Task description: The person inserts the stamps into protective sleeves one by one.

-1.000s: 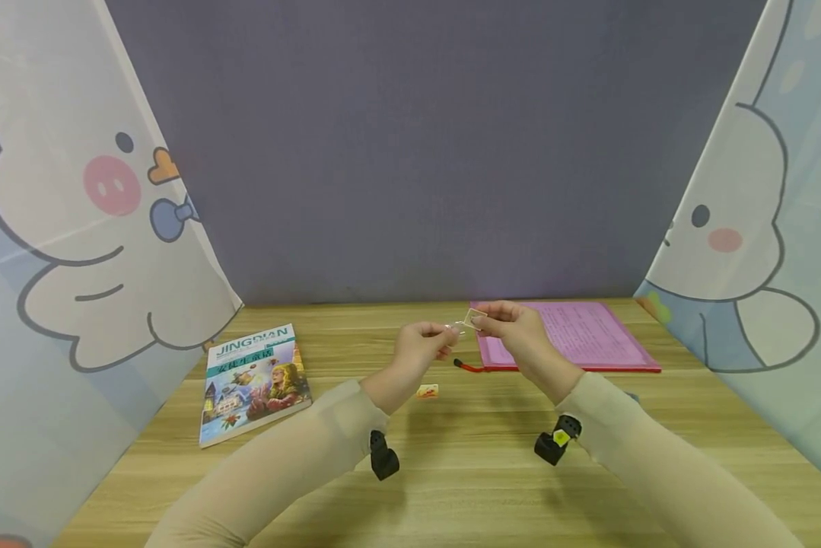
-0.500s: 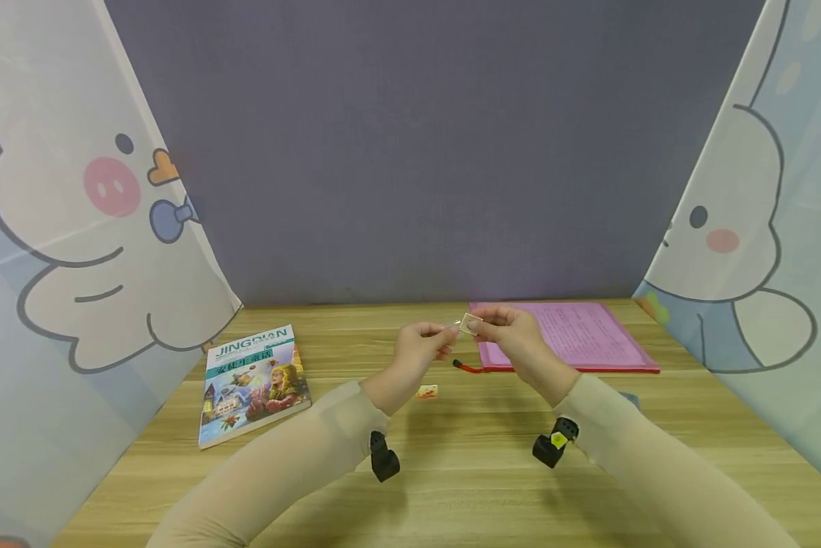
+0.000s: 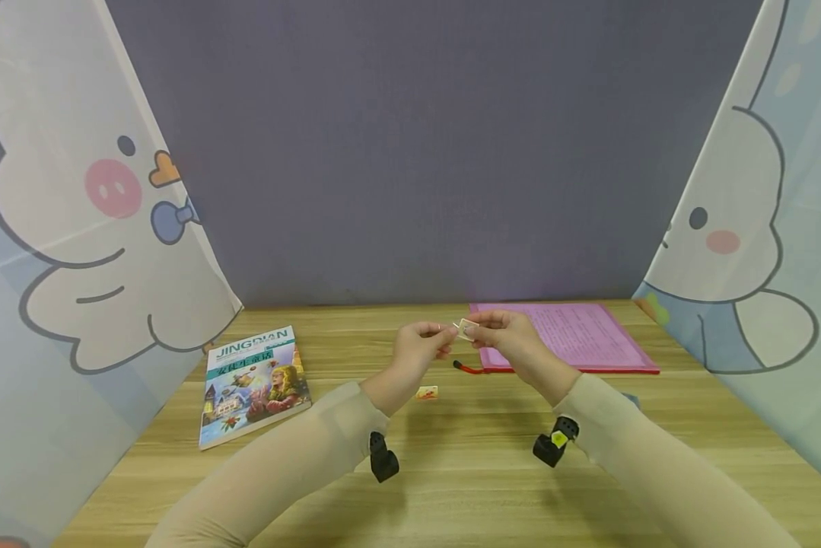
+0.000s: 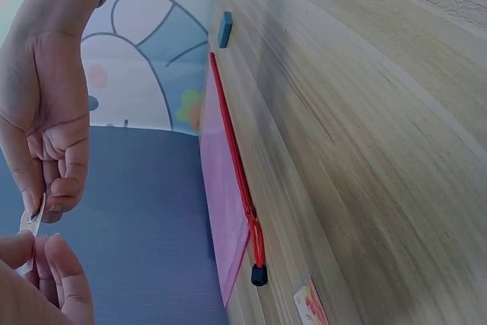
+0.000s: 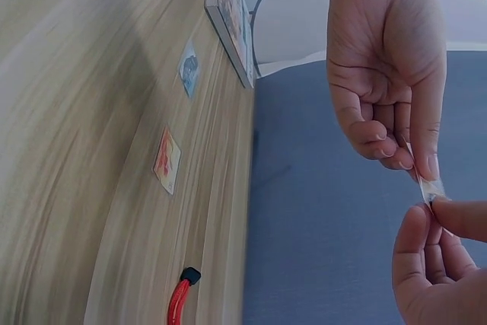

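Both my hands meet above the table, fingertips almost together. My right hand [image 3: 509, 335] pinches a small pale square card [image 3: 467, 329] between thumb and fingers. Opposite it, my left hand [image 3: 417, 350] pinches a thin, clear plastic piece [image 3: 456, 326] at the card's left edge; most of that piece is hidden by the fingertips. In the right wrist view the card and the plastic overlap in a narrow strip [image 5: 431, 189], and I cannot tell whether the card is inside it. Below the hands, a small orange-and-yellow picture card [image 3: 427, 393] lies on the table.
A JINGDIAN storybook [image 3: 256, 384] lies at left. A pink zip pouch [image 3: 588, 335] with a red cord pull [image 3: 468, 367] lies behind my right hand. A small blue block [image 4: 225, 30] sits at right, and a bluish picture piece [image 5: 189, 68] near the book.
My right hand has brought the card slightly left and down against the clear plastic in my left hand, closing the small gap. The left hand has hardly moved.
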Demonstrator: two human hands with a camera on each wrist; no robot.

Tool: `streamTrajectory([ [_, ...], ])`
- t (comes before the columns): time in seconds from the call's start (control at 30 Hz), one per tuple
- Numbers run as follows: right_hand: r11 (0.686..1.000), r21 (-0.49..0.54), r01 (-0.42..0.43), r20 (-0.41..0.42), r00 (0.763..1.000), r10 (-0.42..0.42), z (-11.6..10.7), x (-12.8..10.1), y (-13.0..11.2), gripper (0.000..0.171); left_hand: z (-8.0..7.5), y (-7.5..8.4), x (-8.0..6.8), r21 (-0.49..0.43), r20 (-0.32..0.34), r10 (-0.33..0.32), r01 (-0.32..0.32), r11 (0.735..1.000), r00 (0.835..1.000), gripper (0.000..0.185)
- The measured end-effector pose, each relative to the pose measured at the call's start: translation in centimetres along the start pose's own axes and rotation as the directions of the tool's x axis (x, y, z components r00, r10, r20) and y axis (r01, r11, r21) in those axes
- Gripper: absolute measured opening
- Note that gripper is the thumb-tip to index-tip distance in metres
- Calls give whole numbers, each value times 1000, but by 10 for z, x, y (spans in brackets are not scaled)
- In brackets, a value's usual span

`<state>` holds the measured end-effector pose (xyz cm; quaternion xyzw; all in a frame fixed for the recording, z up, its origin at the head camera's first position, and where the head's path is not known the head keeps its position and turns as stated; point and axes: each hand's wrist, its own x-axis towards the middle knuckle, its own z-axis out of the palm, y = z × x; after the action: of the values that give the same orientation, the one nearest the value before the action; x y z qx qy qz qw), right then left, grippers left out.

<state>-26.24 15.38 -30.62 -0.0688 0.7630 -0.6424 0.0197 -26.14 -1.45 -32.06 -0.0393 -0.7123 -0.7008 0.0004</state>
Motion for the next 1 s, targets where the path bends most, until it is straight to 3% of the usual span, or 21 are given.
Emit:
streamTrajectory([
  [0.8,984,-175,29,192,981,5,-17,5,-7,36,-1,0,-2,0,39,6,-6,1000,999,21],
  [1.0,985,-165,45,209,978,-10,-18,6,-7,36,0,-1,-3,-24,41,-2,3,1000,999,23],
])
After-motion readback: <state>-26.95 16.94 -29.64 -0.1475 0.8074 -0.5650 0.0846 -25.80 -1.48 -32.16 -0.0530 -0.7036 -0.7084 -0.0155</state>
